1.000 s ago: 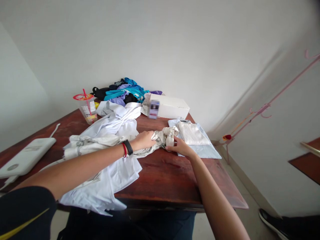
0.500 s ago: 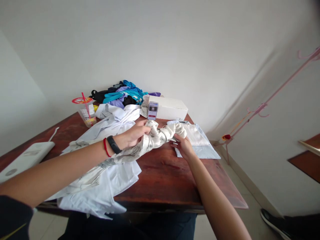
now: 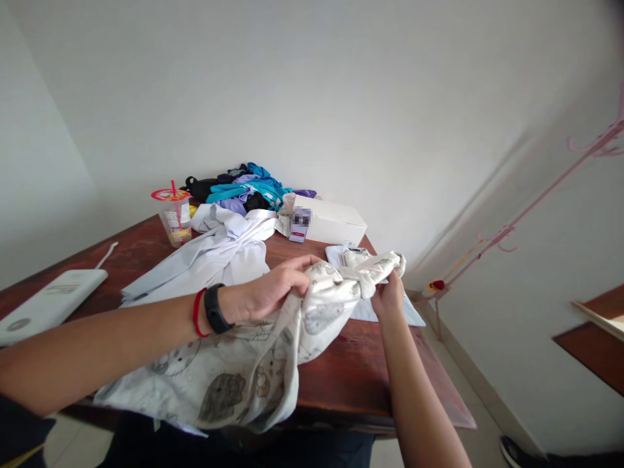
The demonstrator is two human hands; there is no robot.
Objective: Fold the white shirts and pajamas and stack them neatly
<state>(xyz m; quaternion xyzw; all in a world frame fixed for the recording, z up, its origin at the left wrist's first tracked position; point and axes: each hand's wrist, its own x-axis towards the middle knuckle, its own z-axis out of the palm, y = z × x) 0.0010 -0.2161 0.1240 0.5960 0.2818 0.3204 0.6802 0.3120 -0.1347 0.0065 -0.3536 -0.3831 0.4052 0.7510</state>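
Two hands grip one printed cloth above the table (image 3: pixel 341 351): the left hand (image 3: pixel 273 289) has its fingers curled over a bunched fold of the cloth (image 3: pixel 253 370), and the right hand (image 3: pixel 389 296) is pinched tight on the twisted end, lifted just above the table's right side. The rest of the cloth, pale with grey cartoon figures, hangs down over the table's near edge. One black band and one red cord sit on the left wrist. Behind the cloth, toward the table's middle, lies one heap of white garments (image 3: pixel 214 250); at the table's far edge is one pile of blue, purple and black clothes (image 3: pixel 244 185). Right of that pile stands one white box (image 3: pixel 331 221), closed, its contents not visible. One clear plastic cup (image 3: pixel 175 218) with a red lid and straw stands at the table's far left, holding something yellowish at the bottom. One flat white device (image 3: pixel 49 302) rests on the table's left edge. Folded pale garments (image 3: pixel 351 257) lie behind the right hand.
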